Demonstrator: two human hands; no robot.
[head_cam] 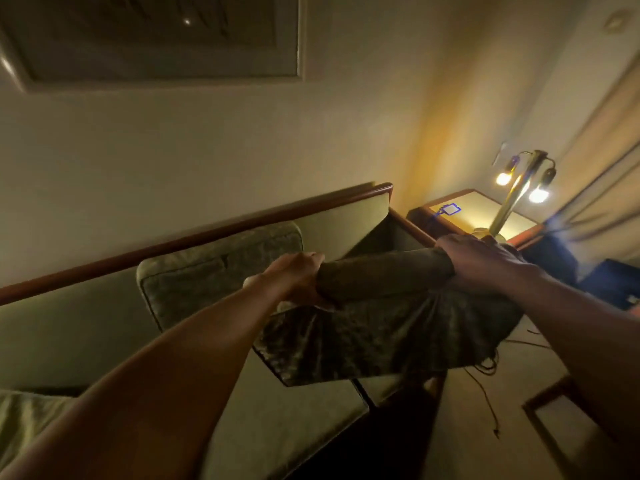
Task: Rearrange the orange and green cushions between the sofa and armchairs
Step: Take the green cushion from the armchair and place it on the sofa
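Our left hand (294, 278) and right hand (481, 261) are both closed tight on the top edge of a green cushion (384, 327), held in the air over the right end of the sofa (311, 427). It looks soft and light, bunching where we squeeze, so gripping both upper corners suits it. Another plush, piped cushion (214, 271) leans against the wood-trimmed sofa back; a brass lamp (519, 188) glows beyond.

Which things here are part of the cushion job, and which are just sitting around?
Part of the job:
- held green cushion, gripped at its top edge by the left hand and right hand
- second green cushion, leaning on the sofa back
- sofa

Just there:
- lit lamp
- side table
- framed picture
- curtain
- cord on the floor
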